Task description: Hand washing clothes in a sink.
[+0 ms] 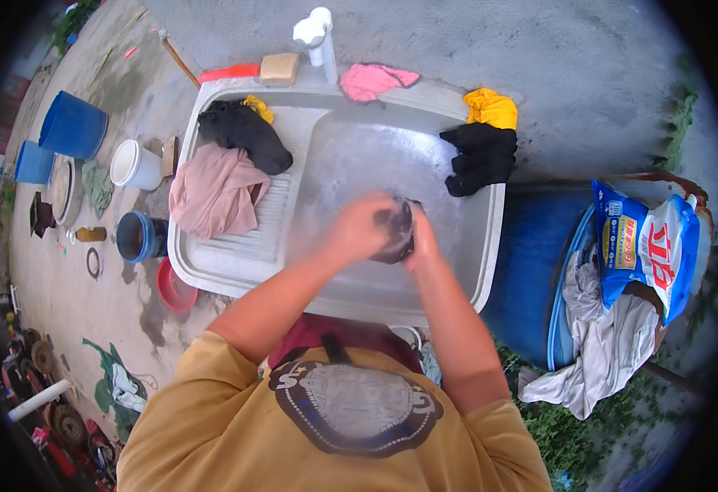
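Note:
Over the basin of a pale laundry sink [334,301], my left hand [368,224] and my right hand [422,237] are both closed around a dark wet cloth [401,230]. Motion blurs my left hand. Cloudy water [359,154] lies in the basin below. On the ribbed washboard [273,227] to the left rest a pink garment [217,190] and a black cloth [248,135] with a yellow part. A black cloth [482,157] hangs over the right rim beside a yellow cloth [492,108].
A white tap [314,34] rises at the back rim, between a soap block [279,69] and a pink rag [374,81]. At right, a blue barrel [519,270] bears a detergent bag [648,246] and a grey-white garment [611,350]. Leftward stand a white bucket [140,166] and a red basin [176,286].

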`<action>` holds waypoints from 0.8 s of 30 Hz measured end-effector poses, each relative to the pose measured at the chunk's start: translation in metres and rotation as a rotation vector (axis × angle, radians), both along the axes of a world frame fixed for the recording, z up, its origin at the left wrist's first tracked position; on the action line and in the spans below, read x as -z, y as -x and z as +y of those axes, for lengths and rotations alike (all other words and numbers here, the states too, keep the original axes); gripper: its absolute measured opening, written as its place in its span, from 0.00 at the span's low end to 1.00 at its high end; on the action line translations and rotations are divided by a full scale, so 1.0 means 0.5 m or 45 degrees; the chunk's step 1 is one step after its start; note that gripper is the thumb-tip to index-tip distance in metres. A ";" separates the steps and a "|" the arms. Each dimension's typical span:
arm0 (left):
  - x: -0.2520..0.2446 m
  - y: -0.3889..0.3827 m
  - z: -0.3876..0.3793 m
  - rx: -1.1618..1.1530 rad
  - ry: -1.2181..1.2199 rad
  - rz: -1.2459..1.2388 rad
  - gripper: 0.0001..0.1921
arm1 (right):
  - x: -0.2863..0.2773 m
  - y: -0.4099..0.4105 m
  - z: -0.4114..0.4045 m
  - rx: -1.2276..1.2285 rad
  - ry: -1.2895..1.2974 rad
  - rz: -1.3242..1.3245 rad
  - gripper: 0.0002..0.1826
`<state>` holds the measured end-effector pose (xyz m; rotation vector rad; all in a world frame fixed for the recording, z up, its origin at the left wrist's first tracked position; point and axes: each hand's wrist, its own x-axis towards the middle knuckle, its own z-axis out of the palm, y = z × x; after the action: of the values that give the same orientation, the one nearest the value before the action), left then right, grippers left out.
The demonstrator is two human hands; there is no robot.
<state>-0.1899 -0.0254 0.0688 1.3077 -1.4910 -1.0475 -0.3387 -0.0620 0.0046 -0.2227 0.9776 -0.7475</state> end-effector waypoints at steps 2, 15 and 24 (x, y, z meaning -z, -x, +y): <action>-0.013 -0.018 0.018 0.131 0.012 -0.222 0.12 | -0.057 -0.035 0.000 -0.343 -0.230 0.117 0.22; -0.148 -0.431 0.000 -0.754 -0.611 0.583 0.18 | -0.054 0.059 -0.089 -0.500 0.911 0.761 0.24; -0.062 -0.465 -0.015 -0.981 0.381 -1.424 0.29 | -0.015 0.284 -0.247 -0.282 1.250 2.350 0.32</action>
<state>0.0428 -0.0328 0.0997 2.1073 -1.5142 0.5021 -0.4807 -0.1853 0.0120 -2.1063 2.1208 -0.6290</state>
